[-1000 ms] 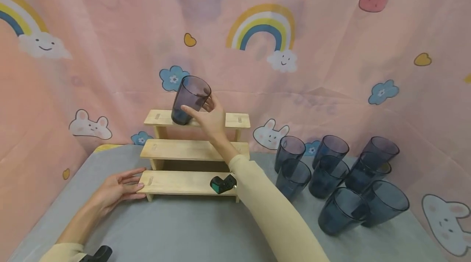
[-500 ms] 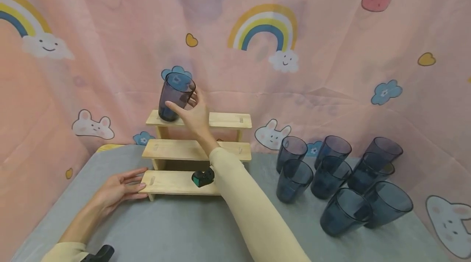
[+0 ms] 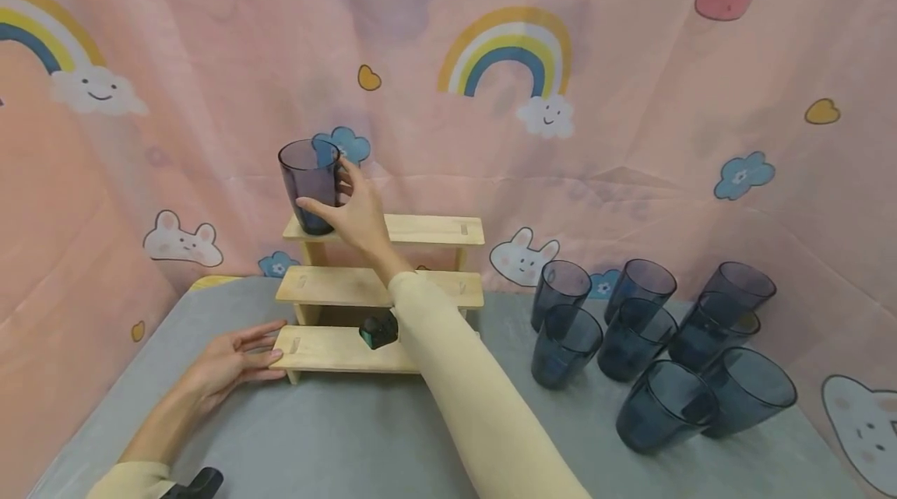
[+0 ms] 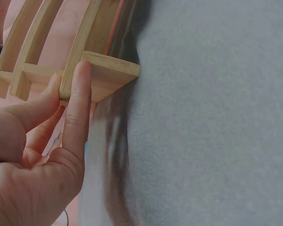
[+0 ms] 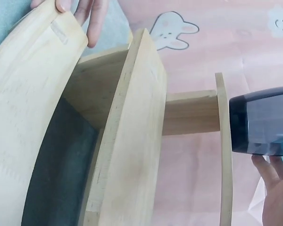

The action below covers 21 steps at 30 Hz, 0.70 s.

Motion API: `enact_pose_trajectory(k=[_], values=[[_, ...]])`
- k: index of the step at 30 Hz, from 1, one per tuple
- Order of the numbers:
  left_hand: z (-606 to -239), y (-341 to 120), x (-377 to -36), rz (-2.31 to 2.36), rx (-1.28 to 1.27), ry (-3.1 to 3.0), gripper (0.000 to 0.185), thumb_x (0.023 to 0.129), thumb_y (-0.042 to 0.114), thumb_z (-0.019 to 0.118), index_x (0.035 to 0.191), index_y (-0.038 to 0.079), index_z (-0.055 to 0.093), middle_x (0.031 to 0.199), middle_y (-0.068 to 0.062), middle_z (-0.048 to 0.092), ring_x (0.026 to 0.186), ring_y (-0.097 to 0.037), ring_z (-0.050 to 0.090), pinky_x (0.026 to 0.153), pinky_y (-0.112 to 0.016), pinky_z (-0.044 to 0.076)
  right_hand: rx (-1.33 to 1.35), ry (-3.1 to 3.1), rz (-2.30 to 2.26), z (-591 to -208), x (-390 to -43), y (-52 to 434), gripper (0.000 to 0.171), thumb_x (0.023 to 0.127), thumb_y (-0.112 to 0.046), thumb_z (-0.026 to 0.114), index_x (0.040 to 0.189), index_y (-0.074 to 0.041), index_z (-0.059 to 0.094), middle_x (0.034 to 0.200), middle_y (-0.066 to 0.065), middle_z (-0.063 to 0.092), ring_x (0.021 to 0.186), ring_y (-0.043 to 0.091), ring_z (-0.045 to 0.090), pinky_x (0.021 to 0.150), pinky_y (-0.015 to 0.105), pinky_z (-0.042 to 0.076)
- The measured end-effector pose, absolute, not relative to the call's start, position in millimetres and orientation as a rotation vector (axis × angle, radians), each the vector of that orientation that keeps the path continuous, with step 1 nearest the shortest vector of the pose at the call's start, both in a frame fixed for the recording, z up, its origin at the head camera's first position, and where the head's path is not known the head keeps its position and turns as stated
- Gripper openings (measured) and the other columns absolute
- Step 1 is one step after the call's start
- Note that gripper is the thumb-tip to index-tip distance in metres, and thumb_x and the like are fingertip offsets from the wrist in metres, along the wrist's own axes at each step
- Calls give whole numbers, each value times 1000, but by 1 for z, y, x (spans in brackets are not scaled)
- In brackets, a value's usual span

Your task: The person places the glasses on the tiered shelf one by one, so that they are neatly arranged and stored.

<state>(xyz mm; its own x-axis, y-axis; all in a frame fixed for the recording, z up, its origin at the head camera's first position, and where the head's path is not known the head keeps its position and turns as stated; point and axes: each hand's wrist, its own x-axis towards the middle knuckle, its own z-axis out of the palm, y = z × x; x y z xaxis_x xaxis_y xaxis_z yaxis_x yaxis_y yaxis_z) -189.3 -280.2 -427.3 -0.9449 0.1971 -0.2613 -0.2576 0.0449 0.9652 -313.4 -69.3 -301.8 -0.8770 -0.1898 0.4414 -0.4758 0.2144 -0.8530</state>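
A dark tinted glass tumbler (image 3: pixel 308 184) stands almost upright at the left end of the top tier of a three-tier wooden shelf (image 3: pixel 343 285). My right hand (image 3: pixel 360 211) grips the tumbler from its right side, thumb in front and fingers behind. In the right wrist view the tumbler's base (image 5: pixel 239 125) meets the top plank, or nearly so; I cannot tell which. My left hand (image 3: pixel 227 367) pinches the left end of the lowest plank (image 4: pixel 75 56) between thumb and fingers. Both lower tiers carry no glass.
Several matching tumblers (image 3: pixel 568 347) stand in a group on the grey tabletop (image 3: pixel 350 437) to the right of the shelf. A pink printed curtain (image 3: pixel 610 94) hangs close behind. My right forearm crosses in front of the lower tiers.
My right hand has moved left with the tumbler along the top tier, and the tumbler has become more upright. The left hand stays on the shelf end.
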Motion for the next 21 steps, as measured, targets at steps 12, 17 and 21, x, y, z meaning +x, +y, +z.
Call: enact_pose_trajectory(k=[12, 17, 21], values=[[-429, -279, -187, 1996, -61, 1990, 72, 94, 0, 63, 152, -8, 22, 146, -37, 23, 98, -22, 66, 89, -41, 56, 649, -2384, 1743, -295, -310, -71, 88, 88, -32, 76, 157, -19, 23, 153, 11, 38, 135, 26, 44, 105, 32, 46], [-430, -279, -188, 1988, -53, 1997, 71, 94, -1, 63, 151, -9, 22, 145, -37, 25, 98, -22, 67, 88, -42, 57, 716, -2550, 1621, -288, -306, -64, 91, 91, -37, 70, 159, -20, 12, 157, 10, 32, 139, 24, 38, 109, 39, 43], [-429, -279, -189, 1982, -44, 2004, 71, 94, -1, 62, 151, -9, 21, 145, -37, 26, 98, -21, 67, 88, -41, 57, 808, -2655, 1602, -280, -302, -53, 90, 93, -37, 68, 159, -18, 9, 159, 9, 26, 142, 24, 34, 112, 41, 38]])
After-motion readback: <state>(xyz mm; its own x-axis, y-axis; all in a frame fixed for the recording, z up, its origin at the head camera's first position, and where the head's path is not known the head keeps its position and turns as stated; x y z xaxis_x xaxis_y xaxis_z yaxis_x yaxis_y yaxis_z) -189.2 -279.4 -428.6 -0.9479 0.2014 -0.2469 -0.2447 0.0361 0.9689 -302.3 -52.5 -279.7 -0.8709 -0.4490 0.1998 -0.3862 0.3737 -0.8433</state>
